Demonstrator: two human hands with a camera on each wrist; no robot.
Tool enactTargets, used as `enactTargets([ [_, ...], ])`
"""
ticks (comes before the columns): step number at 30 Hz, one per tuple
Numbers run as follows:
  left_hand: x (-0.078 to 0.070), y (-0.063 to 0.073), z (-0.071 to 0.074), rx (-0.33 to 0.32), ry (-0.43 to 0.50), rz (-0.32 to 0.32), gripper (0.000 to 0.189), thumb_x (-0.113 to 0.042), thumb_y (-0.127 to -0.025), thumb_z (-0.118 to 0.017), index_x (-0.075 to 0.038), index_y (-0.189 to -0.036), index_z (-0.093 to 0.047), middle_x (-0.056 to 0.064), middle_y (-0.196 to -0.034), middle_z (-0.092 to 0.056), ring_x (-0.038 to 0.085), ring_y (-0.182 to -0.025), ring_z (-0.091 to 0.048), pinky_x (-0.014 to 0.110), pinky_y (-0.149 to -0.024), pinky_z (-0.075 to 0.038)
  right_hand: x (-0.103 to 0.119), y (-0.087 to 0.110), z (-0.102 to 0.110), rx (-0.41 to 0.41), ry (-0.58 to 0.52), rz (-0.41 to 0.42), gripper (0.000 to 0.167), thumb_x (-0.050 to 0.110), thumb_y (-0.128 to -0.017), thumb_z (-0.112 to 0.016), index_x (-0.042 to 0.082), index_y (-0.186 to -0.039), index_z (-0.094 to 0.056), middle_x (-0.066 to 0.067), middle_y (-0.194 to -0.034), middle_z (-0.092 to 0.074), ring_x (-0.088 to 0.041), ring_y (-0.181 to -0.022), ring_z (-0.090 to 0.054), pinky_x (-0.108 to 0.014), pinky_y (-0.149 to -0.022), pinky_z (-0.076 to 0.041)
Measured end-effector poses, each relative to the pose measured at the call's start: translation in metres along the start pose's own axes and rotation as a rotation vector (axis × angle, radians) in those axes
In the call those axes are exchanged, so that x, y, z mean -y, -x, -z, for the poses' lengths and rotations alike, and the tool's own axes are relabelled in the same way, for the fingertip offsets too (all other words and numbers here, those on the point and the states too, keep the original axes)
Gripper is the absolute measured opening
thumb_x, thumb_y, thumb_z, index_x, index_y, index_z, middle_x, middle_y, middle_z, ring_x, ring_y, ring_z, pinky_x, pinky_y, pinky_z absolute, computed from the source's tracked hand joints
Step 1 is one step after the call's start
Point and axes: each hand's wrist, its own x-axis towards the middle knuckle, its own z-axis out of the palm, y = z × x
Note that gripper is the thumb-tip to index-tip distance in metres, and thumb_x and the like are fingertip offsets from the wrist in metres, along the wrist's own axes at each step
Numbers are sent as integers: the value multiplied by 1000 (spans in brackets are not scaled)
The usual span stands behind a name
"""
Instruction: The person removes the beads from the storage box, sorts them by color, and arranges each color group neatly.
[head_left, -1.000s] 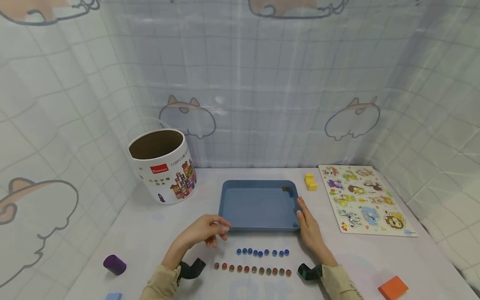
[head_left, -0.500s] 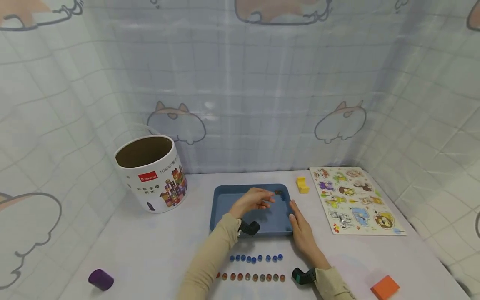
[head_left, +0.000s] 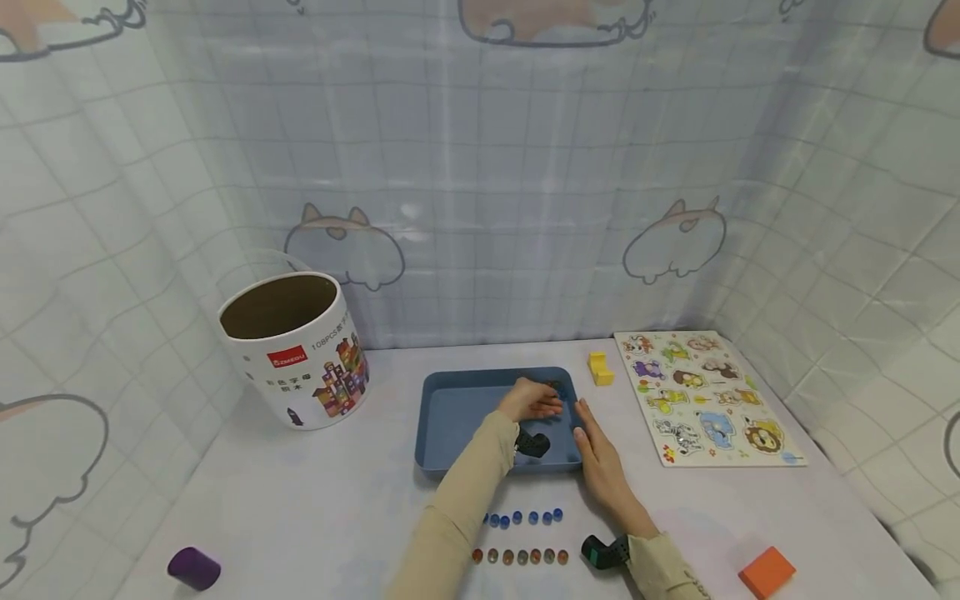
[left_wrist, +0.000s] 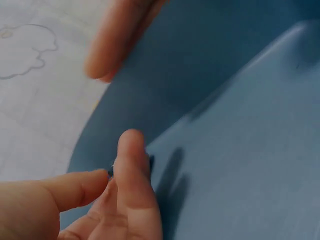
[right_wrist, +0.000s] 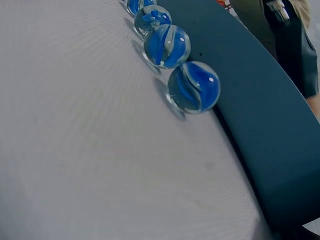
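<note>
My left hand (head_left: 531, 400) reaches into the right part of the blue tray (head_left: 457, 375). In the left wrist view, thumb and fingers (left_wrist: 134, 175) close around a small dark, glinting marble (left_wrist: 111, 173), mostly hidden behind them. My right hand (head_left: 603, 467) lies along the tray's right side with straight fingers; their tips (left_wrist: 107, 60) show blurred over the wall in the left wrist view. Brown marbles (head_left: 553, 384) sit in the tray's far right corner. Blue swirled marbles (right_wrist: 194, 87) line up on the table before the tray, with a row of reddish marbles (head_left: 522, 557) nearer.
A white printed bucket (head_left: 300, 358) stands at the back left. To the right are a yellow block (head_left: 600, 368), an animal puzzle board (head_left: 705, 400) and an orange block (head_left: 767, 572). A purple cylinder (head_left: 194, 568) lies at the front left.
My left hand has moved from the tray's near left corner across to its right part, lowering among the marbles there. The right hand stays at the tray's side. The head view has shifted slightly.
</note>
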Motion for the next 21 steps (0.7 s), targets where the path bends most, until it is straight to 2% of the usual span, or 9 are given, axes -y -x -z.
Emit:
enactTargets([
  [2,0,3,-6,1,21,7,30,-5,-96,-58,10,-122,-60,26,-111,-69,25,-89,-74,22,-68,-59,-1,0,0,-4,3,9,48,22,-106,-37,5,-151,-33,-17,-158,-28,-37,-145,-28,-8,-112,-13],
  [6,0,6,-14,1,35,4,32,-2,-94,-60,12,-122,-58,28,-112,-67,29,-96,-71,28,-79,-59,-2,0,0,-10,11,13,48,22,-107,-37,4,-151,-32,-18,-158,-28,-38,-144,-30,-32,-117,-23],
  [7,0,6,-14,5,37,6,33,-2,-93,-61,13,-123,-57,29,-112,-67,30,-97,-71,29,-80,-59,-1,0,-1,-10,7,11,48,22,-107,-37,3,-151,-32,-18,-158,-28,-38,-144,-29,-34,-117,-24],
  [9,1,7,-10,28,44,10,31,-1,-93,-61,13,-121,-59,29,-112,-67,31,-97,-71,30,-81,-59,0,1,-2,-9,13,7,48,23,-107,-36,4,-151,-32,-18,-158,-28,-38,-144,-30,-50,-112,-24],
  [11,1,8,-5,51,51,7,29,-1,-92,-62,14,-118,-61,28,-107,-69,29,-89,-73,29,-77,-60,1,1,-2,-6,12,1,48,23,-107,-36,4,-151,-32,-17,-158,-28,-38,-144,-30,-50,-113,-24],
  [13,1,8,3,76,66,8,27,-1,-92,-63,14,-115,-63,23,-96,-73,24,-77,-74,26,-70,-60,1,1,-2,0,18,-6,49,24,-107,-36,5,-151,-32,-17,-158,-27,-37,-145,-29,-49,-114,-24],
  [16,-1,11,16,114,61,-11,28,-3,-92,-63,12,-116,-64,12,-80,-73,14,-64,-71,21,-62,-58,1,0,-1,4,28,-19,49,26,-107,-35,6,-152,-31,-16,-159,-27,-36,-145,-28,-47,-115,-22],
  [18,-3,15,26,140,54,-29,32,-6,-94,-63,11,-121,-62,6,-77,-72,10,-63,-69,19,-62,-57,1,0,0,1,29,-22,49,26,-107,-35,6,-152,-31,-16,-159,-26,-37,-145,-28,-47,-116,-22],
  [21,-5,26,45,163,41,-70,37,-10,-95,-62,8,-127,-59,3,-81,-72,8,-67,-69,18,-65,-57,1,-1,1,-2,26,-16,49,24,-107,-36,5,-151,-31,-17,-159,-26,-39,-145,-27,-49,-115,-22],
])
